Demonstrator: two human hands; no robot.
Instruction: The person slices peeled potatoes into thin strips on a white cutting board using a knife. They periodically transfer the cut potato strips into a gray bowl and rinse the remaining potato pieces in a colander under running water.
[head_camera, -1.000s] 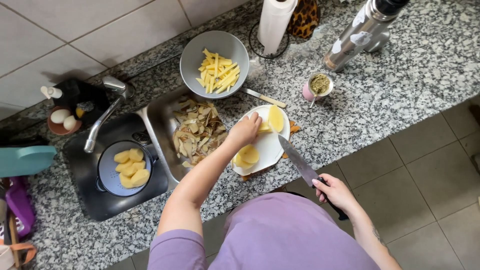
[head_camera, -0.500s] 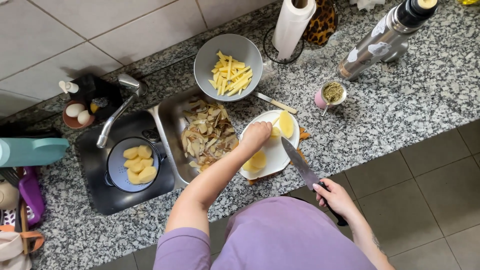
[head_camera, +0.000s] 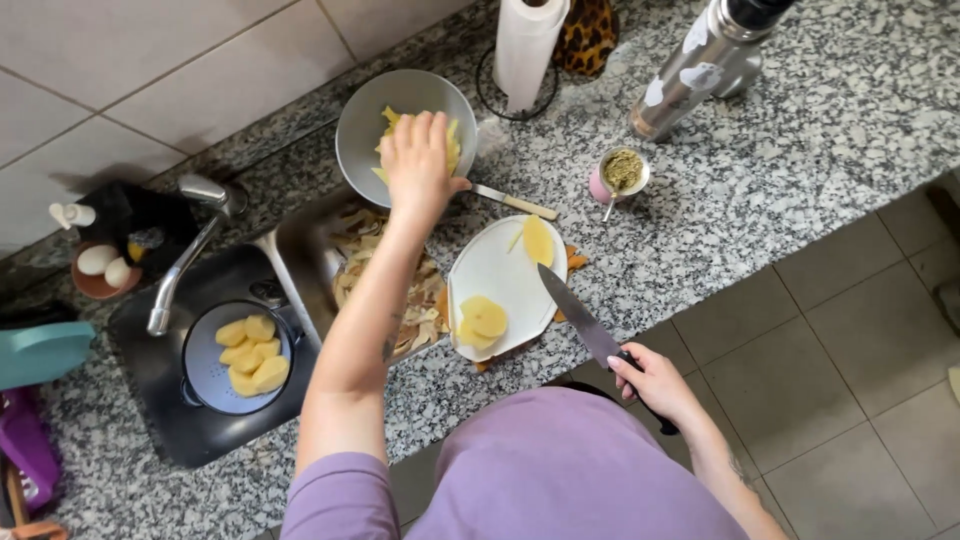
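1. Here the left hand (head_camera: 415, 160) reaches over the grey bowl (head_camera: 365, 115) of potato sticks (head_camera: 452, 150), fingers loosely curled; whether it grips any cannot be told.
2. The right hand (head_camera: 650, 380) is clenched on the knife (head_camera: 585, 320); its blade points up-left, tip over the white cutting board (head_camera: 495, 275) on the desk (head_camera: 760, 190).
3. Potato pieces (head_camera: 482, 318) lie on the board between both hands, nearer the blade.

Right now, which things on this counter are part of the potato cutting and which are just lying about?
In use:
left hand over the grey bowl of potato sticks
right hand holding the knife
white cutting board with potato pieces
colander of peeled potatoes

Lying about:
paper towel roll
steel flask
small cup
eggs
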